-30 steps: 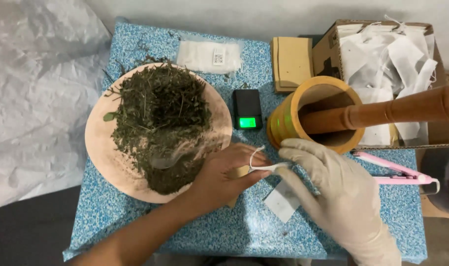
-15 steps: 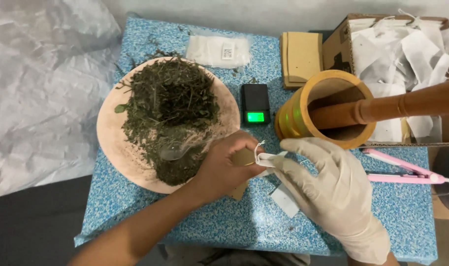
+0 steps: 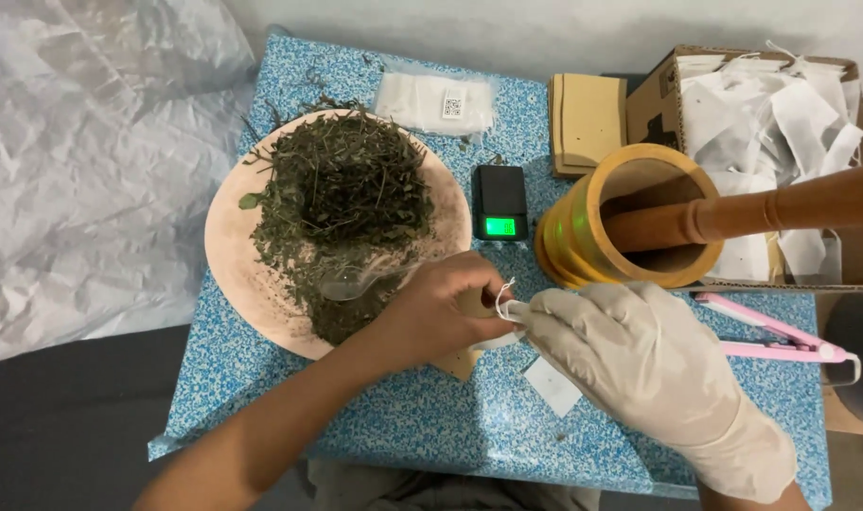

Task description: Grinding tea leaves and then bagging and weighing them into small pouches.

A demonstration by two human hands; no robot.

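Note:
My bare left hand and my right hand, in a pale glove, meet over the blue speckled table. Together they pinch a small white drawstring tea bag with a looped string. A small white tag lies on the table under the gloved hand. Just left of the hands sits a round plate piled with dried green herbs, a clear plastic spoon resting in it. A brown paper piece peeks out beneath my left hand.
A small black scale with a green display stands behind the hands. A wooden mortar with pestle, a cardboard box of white bags, brown envelopes, a clear packet and a pink sealer tool surround them. Crumpled white sheeting lies left.
The view has shifted slightly. Both hands have drawn closer together on the small bag, and the bag and its string have risen toward the plate's edge.

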